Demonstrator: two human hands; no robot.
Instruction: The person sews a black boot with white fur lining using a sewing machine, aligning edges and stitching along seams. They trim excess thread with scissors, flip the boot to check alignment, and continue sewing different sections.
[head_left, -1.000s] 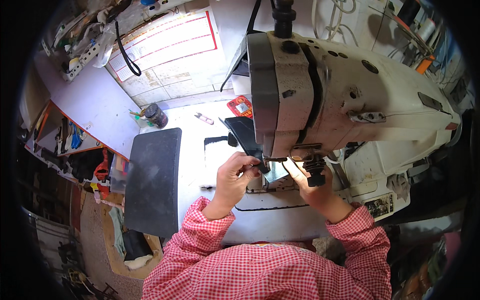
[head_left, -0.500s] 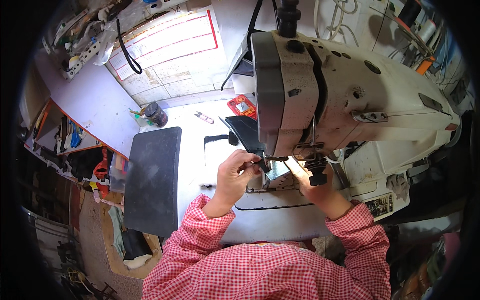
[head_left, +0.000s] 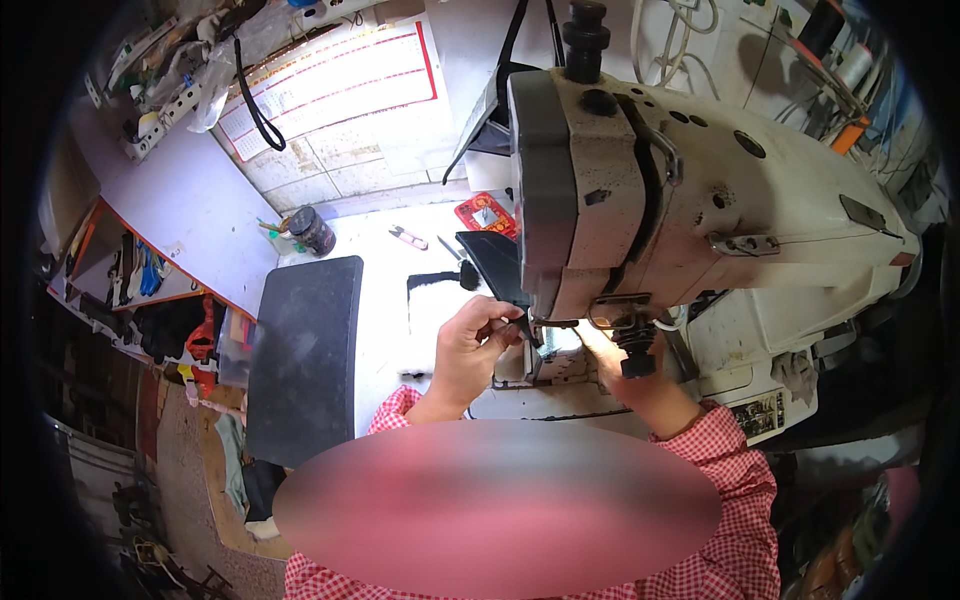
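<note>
My left hand [head_left: 465,345] is closed in a pinch on the near edge of a black sheet piece [head_left: 492,262], left of the needle area of a large white sewing machine [head_left: 700,210]. The piece, flat and leather-like, slants back from my fingertips along the machine head. My right hand [head_left: 612,368] lies at the other side of the needle area with its visible fingers stretched forward. The dark tension knob [head_left: 638,362] and the machine head hide part of it. A small shiny bluish patch [head_left: 556,342] shows between the hands. The needle itself is hidden.
To the left lies a black mat [head_left: 303,360], with a dark jar [head_left: 312,232] behind it. Pink thread snips [head_left: 408,237] and a red packet [head_left: 487,214] rest on the white table. Thread spools [head_left: 852,66] stand at the back right. A blurred oval covers my torso.
A metal lever on the machine head has risen from low in its slot to near the top. The machine appears slightly lower and farther right. My left hand keeps its pinch.
</note>
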